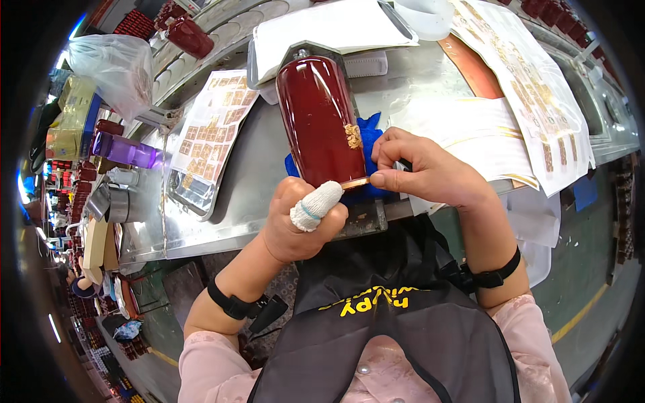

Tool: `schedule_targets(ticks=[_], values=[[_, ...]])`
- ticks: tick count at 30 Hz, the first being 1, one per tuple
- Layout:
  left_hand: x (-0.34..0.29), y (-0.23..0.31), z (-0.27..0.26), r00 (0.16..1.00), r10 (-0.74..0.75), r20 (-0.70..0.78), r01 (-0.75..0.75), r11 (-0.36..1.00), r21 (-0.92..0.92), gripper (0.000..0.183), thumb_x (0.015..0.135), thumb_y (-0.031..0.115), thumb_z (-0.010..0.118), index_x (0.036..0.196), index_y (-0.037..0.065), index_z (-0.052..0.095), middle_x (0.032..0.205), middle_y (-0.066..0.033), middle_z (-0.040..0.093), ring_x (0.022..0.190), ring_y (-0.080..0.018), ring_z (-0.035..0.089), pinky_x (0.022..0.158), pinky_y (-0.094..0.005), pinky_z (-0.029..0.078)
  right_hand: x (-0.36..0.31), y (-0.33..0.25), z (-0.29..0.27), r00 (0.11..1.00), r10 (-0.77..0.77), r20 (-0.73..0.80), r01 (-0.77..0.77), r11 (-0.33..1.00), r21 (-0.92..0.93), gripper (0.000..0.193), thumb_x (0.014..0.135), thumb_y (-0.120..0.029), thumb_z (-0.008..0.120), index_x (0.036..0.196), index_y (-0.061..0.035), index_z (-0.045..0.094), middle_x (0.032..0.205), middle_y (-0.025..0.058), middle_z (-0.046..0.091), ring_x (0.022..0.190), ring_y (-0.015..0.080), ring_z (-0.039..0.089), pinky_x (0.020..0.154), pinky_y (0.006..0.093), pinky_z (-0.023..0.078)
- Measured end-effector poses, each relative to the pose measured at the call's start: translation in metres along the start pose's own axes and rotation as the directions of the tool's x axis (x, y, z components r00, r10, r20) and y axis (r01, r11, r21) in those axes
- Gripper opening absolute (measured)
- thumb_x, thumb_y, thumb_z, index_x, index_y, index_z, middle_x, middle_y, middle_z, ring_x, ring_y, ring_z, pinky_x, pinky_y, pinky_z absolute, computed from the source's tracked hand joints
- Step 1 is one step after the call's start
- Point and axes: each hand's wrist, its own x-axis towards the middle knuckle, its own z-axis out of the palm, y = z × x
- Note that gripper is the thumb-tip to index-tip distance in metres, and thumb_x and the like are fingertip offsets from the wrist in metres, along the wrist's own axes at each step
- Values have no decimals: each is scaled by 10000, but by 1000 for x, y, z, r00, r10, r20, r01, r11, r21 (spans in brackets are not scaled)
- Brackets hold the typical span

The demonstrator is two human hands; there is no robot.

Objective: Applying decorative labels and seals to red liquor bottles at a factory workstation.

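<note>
A glossy dark red bottle (314, 114) lies with its neck pointing away and its base toward me. It carries a gold ornament (353, 136) on its right side. A narrow gold strip (356, 183) runs along the base edge. My left hand (304, 218) is closed at the base, its thumb in a white finger cover (317, 205) pressing at the strip's left end. My right hand (430, 168) pinches the strip's right end between thumb and forefinger; its other fingers are curled, with something small and dark partly showing among them. Blue cloth (369, 138) lies under the bottle.
On the metal table, a tray with a sheet of gold decals (213, 127) lies left and a white-covered tray (329, 27) behind. More decal sheets (531, 101) and white paper strips (463, 134) lie right. A purple bottle (127, 150) and plastic bag (114, 70) are far left.
</note>
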Motion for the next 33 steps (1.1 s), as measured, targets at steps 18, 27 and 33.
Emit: schedule_targets(ticks=[18,27,33], values=[[0,5,1,1000,0,-11,0,1000,-4,255,560,89,689,810,129,658,965,-42,612,768,-239,523,634,-364,407,-5,0,3,998,54,-23,-53,998,39,234,885,-198,697,820,-21,559,1022,42,517,881,116,476,770,258,410],[9,3,-4,999,38,2,-38,997,72,278,559,107,701,831,152,662,1032,-1,601,818,-194,519,682,-329,419,-9,4,5,998,29,-54,-28,999,23,243,889,-215,696,809,-31,559,1030,51,518,882,128,491,770,262,427],[13,9,-8,1000,-6,16,5,1000,27,234,629,52,687,849,115,642,1020,-69,597,848,-254,516,705,-372,404,-13,6,11,991,-63,-118,56,997,-55,210,891,-189,688,815,-39,562,1057,66,534,944,140,513,814,275,429]])
